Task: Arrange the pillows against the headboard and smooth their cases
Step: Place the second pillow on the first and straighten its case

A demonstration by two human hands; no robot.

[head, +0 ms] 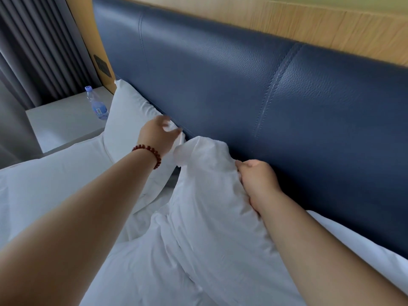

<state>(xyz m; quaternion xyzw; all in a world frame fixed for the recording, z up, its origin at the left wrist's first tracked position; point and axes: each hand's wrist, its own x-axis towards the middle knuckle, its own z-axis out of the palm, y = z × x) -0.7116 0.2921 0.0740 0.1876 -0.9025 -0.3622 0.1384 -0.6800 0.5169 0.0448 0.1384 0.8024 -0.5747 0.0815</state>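
A white pillow [125,120] leans against the dark blue padded headboard [242,85] at the left. My left hand [155,133], with a red bead bracelet on the wrist, rests on that pillow's upper right corner, fingers apart and blurred. A second white pillow [212,195] stands crumpled in the middle, its top edge touching the headboard. My right hand [257,177] pinches the right upper edge of this second pillow's case.
A grey bedside table [64,122] stands at the left with a clear water bottle [97,104] on it. Dark curtains [33,47] hang behind it. White bedding [55,184] covers the mattress. A wooden wall panel [309,21] runs above the headboard.
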